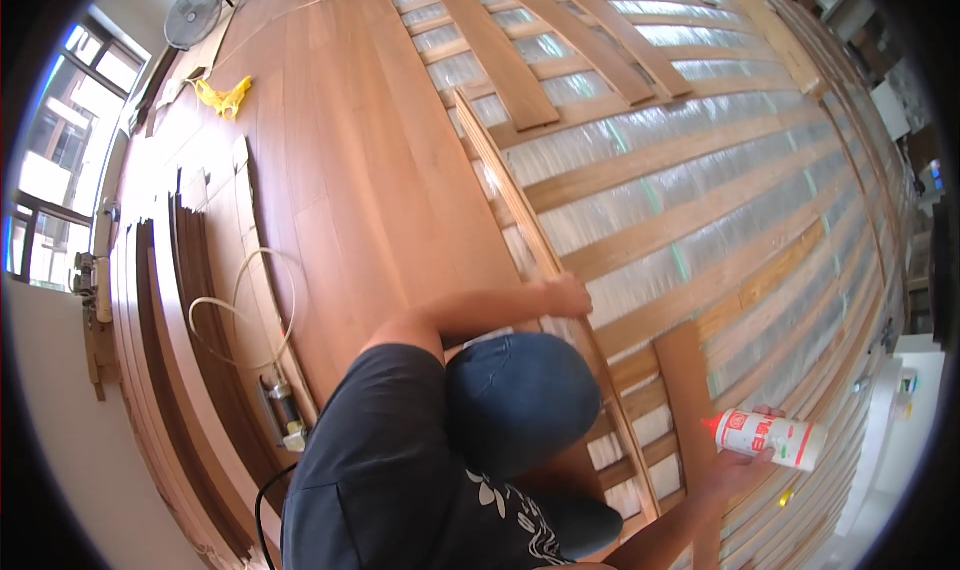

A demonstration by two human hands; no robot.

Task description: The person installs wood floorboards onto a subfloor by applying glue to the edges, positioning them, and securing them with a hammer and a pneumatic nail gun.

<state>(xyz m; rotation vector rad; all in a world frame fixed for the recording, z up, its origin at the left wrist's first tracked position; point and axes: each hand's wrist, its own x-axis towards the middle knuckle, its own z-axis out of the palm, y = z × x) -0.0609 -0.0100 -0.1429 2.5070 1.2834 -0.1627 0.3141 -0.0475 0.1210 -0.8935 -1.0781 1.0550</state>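
My left hand [568, 297] is closed round the upper edge of a long narrow wooden floorboard [512, 192]. The board is tilted up on its edge along the border of the laid floor. Out to the right, my right hand [738, 470] wraps round a white glue bottle [795, 444] with red print and a red nozzle. The bottle lies nearly level, its nozzle pointing left above a short wooden board [684, 395] across the battens. My bent knee [525, 400] in dark blue cloth is between my arms.
Finished wood flooring [345, 160] spreads to the left. Wooden battens [690, 150] over silvery sheeting cover the right, with loose planks [490, 50] at the far side. Stacked boards [165, 370], a nail gun [285, 415] with a looped hose [240, 305], a yellow bag [224, 98] and a fan [193, 17] are leftward.
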